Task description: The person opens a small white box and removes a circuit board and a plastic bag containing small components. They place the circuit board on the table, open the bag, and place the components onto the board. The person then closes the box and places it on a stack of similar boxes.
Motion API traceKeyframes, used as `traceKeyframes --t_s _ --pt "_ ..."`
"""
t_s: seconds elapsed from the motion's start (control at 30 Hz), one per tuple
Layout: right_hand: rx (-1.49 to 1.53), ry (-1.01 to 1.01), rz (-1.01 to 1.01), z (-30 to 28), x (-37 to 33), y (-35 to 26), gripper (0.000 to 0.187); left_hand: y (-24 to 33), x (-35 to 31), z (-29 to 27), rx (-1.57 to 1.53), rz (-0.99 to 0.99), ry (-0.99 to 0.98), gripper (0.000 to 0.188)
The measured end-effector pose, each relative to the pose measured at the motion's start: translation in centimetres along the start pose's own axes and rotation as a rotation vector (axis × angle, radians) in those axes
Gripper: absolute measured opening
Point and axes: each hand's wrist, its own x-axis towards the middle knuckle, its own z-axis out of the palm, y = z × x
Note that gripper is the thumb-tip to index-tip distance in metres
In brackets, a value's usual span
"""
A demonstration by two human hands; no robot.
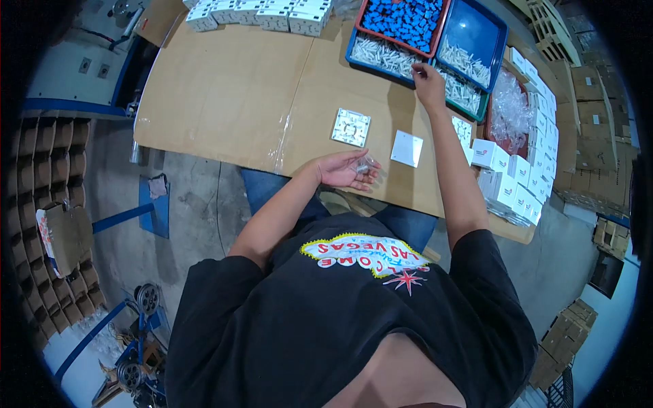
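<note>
Left hand (342, 170), palm up, cups a small clear packet (364, 166), likely to stop it slipping. Beyond, two square plates (407, 149) lie within reach on the counter (224, 88); farther, the right hand (423, 76) is at the white plugs (382, 56), its grasp unclear.

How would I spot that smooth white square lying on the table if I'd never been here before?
Start with the big brown-topped table in front of the person. Toward its near edge, look between the left hand and the right forearm. The white square lies there, its face almost plain, unlike the neighbouring square to its left, which is busy with small shapes.
</note>
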Motion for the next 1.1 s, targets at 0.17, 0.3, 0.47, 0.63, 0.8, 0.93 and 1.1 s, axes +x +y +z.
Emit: traceKeyframes --t_s 0.17,0.3,0.47,0.63,0.8,0.93,1.1 --pt "0.149 -0.080 0.201 -1.3 -5.5 -2.2 0.017 0.1 -0.1 -0.1 0.020 0.003 0.004 0.060" --pt "0.374 -0.168 0.341 -2.4 -14.0 -4.9 0.016 -0.3 -0.3 -0.3 -0.007 0.026 -0.018 0.061" --pt "0.573 -0.233 0.547 -4.8 -20.5 -8.3 0.013 -0.3 -0.3 0.5 0.037 0.034 0.026 0.060" --pt "0.510 -0.223 0.474 -3.7 -21.9 -9.2 0.013 0.0 -0.2 0.2 0.039 0.005 0.040 0.059" --pt "0.322 -0.432 0.391 -2.3 -20.4 -12.4 0.015 -0.4 -0.4 0.8 0.067 0.073 0.022 0.053" --pt "0.368 -0.435 0.275 -0.8 -20.2 -12.4 0.019 -0.6 -0.9 1.5 0.079 0.136 0.051 0.048" --pt "0.381 -0.497 0.164 -1.0 -20.5 -11.7 0.027 -0.8 -0.9 1.0 0.092 0.140 0.005 0.047"
